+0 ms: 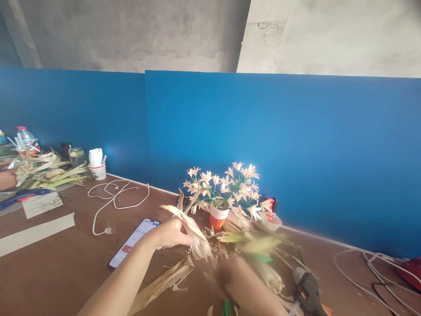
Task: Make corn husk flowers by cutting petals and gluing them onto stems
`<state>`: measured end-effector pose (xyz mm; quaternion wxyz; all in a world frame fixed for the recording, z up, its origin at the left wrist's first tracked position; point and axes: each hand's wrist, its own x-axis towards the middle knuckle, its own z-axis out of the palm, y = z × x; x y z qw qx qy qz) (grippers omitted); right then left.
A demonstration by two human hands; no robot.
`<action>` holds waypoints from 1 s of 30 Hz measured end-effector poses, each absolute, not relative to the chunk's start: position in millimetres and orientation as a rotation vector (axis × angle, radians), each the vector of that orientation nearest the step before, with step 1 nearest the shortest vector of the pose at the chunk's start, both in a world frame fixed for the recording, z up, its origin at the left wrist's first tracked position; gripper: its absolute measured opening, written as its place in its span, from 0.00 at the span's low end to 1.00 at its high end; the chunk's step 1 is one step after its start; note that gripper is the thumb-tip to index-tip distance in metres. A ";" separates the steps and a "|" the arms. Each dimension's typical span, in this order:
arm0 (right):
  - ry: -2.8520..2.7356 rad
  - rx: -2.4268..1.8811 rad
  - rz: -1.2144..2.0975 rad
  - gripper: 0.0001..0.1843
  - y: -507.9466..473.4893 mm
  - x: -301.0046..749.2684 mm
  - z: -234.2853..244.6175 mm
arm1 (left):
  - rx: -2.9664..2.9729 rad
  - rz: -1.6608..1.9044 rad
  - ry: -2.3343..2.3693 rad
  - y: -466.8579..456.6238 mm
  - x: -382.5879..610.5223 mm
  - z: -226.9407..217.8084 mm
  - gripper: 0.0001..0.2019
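My left hand (173,235) is closed around a dry, pale corn husk (199,241), whose tip sticks out to the upper left and whose wide end hangs to the right. My right hand (230,270) is smeared by motion just right of the husk's lower end; its fingers cannot be made out. Behind the hands, a red-and-white paper cup (218,218) holds a bunch of cream husk flowers (245,189) on green stems. More loose husks (268,274) and scraps lie around my right hand, some blurred. A long brown husk (164,283) rests beneath my left forearm.
A phone (149,224) showing a timer lies left of my left hand. At the lower right is a black glue gun (308,290). White cables (113,199) lie on the brown table. A co-worker's hand (8,179) shows at far left near a husk pile (49,169).
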<state>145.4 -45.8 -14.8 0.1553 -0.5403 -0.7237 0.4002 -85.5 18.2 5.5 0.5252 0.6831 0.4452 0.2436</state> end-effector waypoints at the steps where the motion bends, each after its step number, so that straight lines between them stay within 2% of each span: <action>1: -2.075 -1.553 1.150 0.01 -45.6 145.5 -14.1 | 1.634 0.586 1.053 17.9 -85.4 6.4 0.12; 15: -2.089 -1.504 1.144 0.05 -44.6 151.8 -17.5 | 1.595 0.572 1.122 18.3 -85.8 13.6 0.12; 30: -1.977 -1.522 1.184 0.05 -45.9 150.5 -6.0 | 1.355 0.778 1.036 23.7 -81.2 3.5 0.07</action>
